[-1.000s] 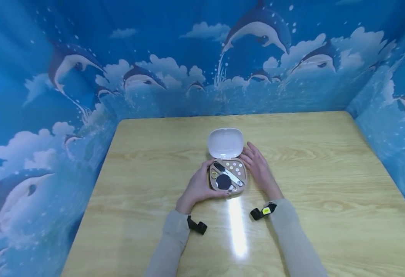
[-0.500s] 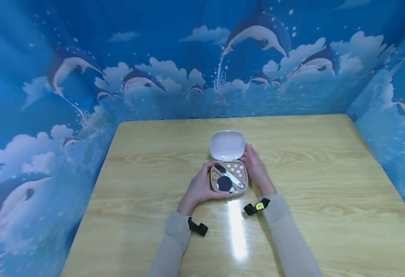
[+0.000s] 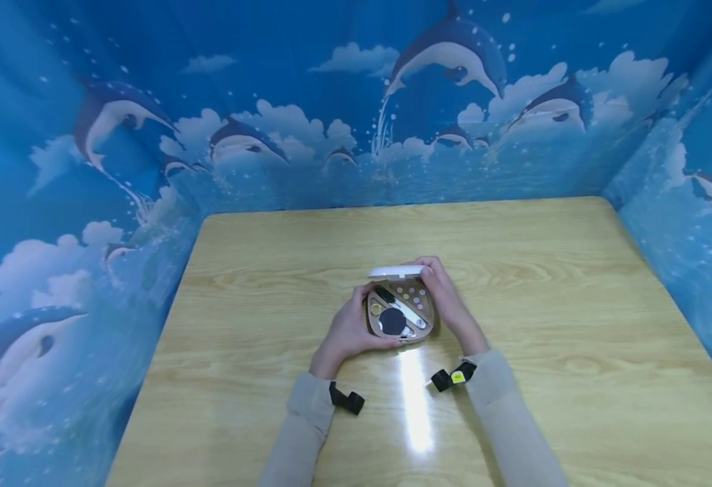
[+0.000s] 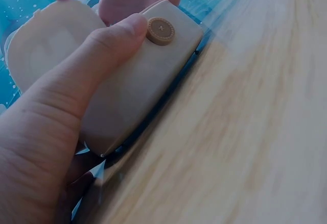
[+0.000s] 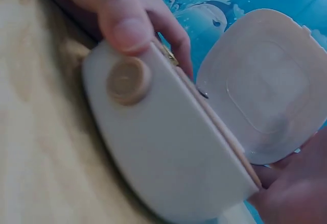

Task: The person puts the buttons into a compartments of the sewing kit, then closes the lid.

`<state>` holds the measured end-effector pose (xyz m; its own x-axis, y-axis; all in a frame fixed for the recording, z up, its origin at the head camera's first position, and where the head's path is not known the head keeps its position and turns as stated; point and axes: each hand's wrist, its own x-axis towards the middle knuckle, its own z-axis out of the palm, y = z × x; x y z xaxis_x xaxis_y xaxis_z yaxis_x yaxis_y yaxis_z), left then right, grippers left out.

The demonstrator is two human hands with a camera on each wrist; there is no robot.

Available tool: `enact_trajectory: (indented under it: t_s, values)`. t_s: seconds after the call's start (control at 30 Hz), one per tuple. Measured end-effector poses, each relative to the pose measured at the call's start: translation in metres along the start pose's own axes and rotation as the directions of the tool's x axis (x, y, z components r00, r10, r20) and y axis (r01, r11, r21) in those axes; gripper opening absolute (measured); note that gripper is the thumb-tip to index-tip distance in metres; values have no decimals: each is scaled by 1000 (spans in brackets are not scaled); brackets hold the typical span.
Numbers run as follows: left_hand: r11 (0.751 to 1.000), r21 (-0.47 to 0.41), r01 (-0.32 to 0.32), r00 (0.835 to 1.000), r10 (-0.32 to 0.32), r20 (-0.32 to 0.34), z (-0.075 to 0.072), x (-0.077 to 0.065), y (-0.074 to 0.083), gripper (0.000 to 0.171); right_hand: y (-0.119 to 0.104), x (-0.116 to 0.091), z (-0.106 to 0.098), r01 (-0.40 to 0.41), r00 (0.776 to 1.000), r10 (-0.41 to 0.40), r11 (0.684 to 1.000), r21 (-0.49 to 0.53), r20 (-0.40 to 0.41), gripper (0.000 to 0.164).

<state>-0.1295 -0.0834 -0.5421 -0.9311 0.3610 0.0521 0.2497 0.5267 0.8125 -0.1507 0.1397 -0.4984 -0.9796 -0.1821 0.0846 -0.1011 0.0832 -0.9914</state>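
A small sewing box (image 3: pixel 427 318) with a pale body and brown inner tray stands on the table, its lid (image 3: pixel 396 272) tilted partway down. My left hand (image 3: pixel 351 328) grips the box around its left side, thumb along the front by the brown button-shaped knob (image 4: pixel 161 31). My right hand (image 3: pixel 447 297) holds the lid at its right edge, fingers curled behind it. Inside the tray lie a black disc (image 3: pixel 392 321), a long white tool with a black end (image 3: pixel 409 313), a gold ring-shaped piece (image 3: pixel 375 309) and several small buttons (image 3: pixel 415 300).
The box rests near the middle of a light wood-grain table (image 3: pixel 258 284). A blue dolphin-print curtain (image 3: pixel 344 162) rises along the table's back and sides. Light reflects in a bright strip on the tabletop in front of the box.
My right hand has come in from beside the box and taken hold of the lid. The lid has swung from leaning back to nearly edge-on. My left hand keeps its grip.
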Motion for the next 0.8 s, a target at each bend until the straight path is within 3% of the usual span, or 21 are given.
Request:
enact_trajectory:
  t_s: [0.17, 0.3, 0.6, 0.8]
  values:
    - [1000, -21, -22, 1000, 21, -14, 1, 0, -1, 124, 4, -13, -4, 97, 992, -99, 995, 31, 74, 36]
    - [999, -33, -21, 1000, 21, -12, 1, 2, -1, 128, 11, -24, -10, 152, 980, -156, 988, 35, 128, 40]
    - [999, 23, -25, 1000, 25, 3, -1, 1, -1, 139, 28, -40, -16, 210, 961, -206, 978, -4, 186, 71]
    - [998, 48, -48, 999, 48, -9, 1, 0, -3, 135, 23, -47, -13, 204, 961, -197, 979, -13, 191, 74]
